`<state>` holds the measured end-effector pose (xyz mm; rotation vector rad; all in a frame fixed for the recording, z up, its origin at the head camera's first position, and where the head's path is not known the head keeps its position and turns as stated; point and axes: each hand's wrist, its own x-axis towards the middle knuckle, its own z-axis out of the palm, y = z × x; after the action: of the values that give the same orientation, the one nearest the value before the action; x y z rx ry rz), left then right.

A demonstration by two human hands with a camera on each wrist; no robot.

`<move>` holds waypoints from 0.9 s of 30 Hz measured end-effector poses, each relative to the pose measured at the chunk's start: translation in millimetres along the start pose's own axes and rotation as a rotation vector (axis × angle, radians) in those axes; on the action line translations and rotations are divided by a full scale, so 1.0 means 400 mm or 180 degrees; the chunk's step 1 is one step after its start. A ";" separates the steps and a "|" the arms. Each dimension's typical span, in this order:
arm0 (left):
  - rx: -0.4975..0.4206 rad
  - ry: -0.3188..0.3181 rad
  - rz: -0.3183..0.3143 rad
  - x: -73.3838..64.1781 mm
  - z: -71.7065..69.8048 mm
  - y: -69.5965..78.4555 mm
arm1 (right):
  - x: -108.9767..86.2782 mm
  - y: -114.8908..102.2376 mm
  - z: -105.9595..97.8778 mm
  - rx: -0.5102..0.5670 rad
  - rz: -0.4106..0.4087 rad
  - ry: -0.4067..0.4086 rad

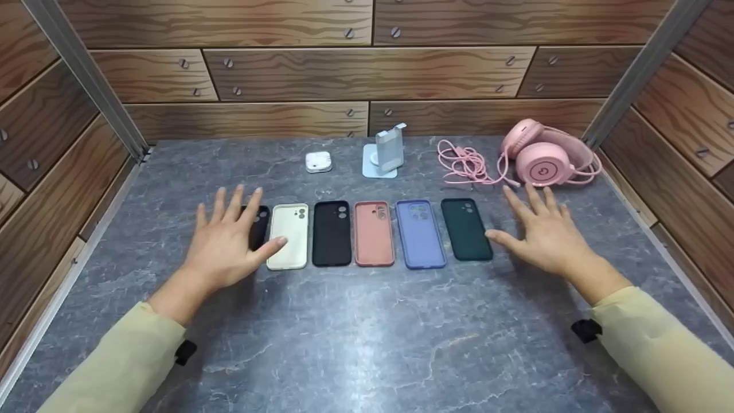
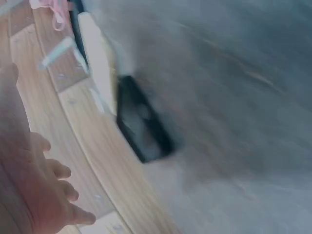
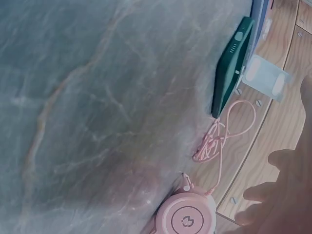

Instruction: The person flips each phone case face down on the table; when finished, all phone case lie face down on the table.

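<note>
Several phone cases lie in a row across the table. My left hand (image 1: 223,246) is spread with straight fingers over the left end, partly covering a black case (image 1: 260,226); its thumb overlaps the cream case (image 1: 288,241). Rightward follow a second black case (image 1: 331,234), a pink case (image 1: 374,234), a periwinkle case (image 1: 421,234) and a dark green case (image 1: 467,229). My right hand (image 1: 542,238) spreads beside the green one, thumb close to its edge; whether they touch I cannot tell. Neither hand holds anything. In the right wrist view, the green case (image 3: 231,68) shows its side.
Pink headphones (image 1: 545,163) with a coiled pink cable (image 1: 467,163) sit at the back right. A light-blue stand (image 1: 390,150) and a small white case (image 1: 318,162) are at the back middle. Wood-patterned walls (image 1: 287,74) border the grey marbled table (image 1: 355,332).
</note>
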<state>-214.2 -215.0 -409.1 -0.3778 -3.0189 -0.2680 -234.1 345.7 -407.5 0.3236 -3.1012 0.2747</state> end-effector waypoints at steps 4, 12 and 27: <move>-0.0094 0.0082 0.0144 0.036 -0.020 0.068 | 0.004 -0.001 -0.011 0.0140 -0.0032 -0.0068; -0.0345 0.0077 0.0413 0.115 -0.037 0.255 | 0.004 -0.002 -0.014 0.0587 -0.0156 -0.0012; -0.1224 0.0259 0.0641 0.246 0.061 0.558 | 0.027 0.008 -0.016 0.1329 -0.0059 0.0035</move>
<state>-254.6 25.5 -386.1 -0.6749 -2.8104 -0.8270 -245.1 347.6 -401.4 0.3506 -3.0030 0.9221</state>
